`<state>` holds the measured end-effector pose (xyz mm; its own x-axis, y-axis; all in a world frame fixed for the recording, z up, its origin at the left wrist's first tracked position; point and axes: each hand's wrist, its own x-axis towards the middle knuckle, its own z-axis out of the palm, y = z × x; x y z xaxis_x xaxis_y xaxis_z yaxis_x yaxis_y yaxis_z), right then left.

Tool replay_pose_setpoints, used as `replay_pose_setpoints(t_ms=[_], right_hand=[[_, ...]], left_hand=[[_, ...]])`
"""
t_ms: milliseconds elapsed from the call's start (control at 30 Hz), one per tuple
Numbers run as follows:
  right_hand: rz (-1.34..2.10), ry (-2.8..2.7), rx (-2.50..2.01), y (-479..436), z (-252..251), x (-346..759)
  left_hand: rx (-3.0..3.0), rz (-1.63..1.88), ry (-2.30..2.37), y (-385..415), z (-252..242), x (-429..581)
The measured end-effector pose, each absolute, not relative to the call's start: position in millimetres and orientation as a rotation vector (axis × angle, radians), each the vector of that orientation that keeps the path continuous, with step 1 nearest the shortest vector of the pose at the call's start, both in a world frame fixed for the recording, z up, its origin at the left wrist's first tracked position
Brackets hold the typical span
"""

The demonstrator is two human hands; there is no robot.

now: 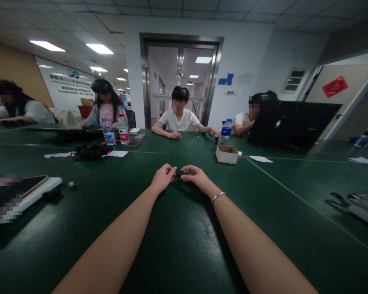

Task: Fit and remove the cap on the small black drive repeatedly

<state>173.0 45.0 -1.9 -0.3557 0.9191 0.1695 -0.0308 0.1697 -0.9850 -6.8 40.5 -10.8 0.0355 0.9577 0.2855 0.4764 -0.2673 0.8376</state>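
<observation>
A: How are the hands set?
B: Left hand: thumb and fingertips pinched narrowly on one end of a small black object. Right hand: thumb and forefinger curved, closed about the other end.
A: Its orientation and position?
B: Long axis roughly level, running left to right between the hands; which end is the front cannot be told. Position: at the green tabletop, left of the open box.
</observation>
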Motion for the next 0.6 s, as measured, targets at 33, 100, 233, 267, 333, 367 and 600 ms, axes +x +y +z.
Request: replay_pose_setpoints(t_ms=[33,100,233,267,333,367,600], right_hand=[[1.36,-1.513,-0.876,44.9,-2.1,173.0],[1.393,-1.454,-0.87,44.6,-1.9,173.2],[1.413,-1.396,-0.871,43.6,-0.5,173.3],[1.415,-1.388,-0.869,43.5,-0.3,173.3],[1.416,-1.378,-0.865,43.7,-0.3,173.6],[1.415,-1.375,-0.863,43.9,-0.4,173.8],[1.415,-1.356,-0.849,44.8,-1.4,174.7]], left_hand=[[1.787,1.226,1.384,41.4,-11.5,-6.4],[1.777,1.309,1.265,42.0,-11.4,-5.6],[1.694,1.315,1.263,39.4,-7.2,-6.0],[1.698,1.274,1.326,38.5,-6.2,-6.4],[1.778,1.16,1.465,37.1,-4.8,-7.1],[1.842,1.109,1.513,36.6,-4.4,-7.3],[1.953,1.138,1.594,35.9,-2.7,-7.0]])
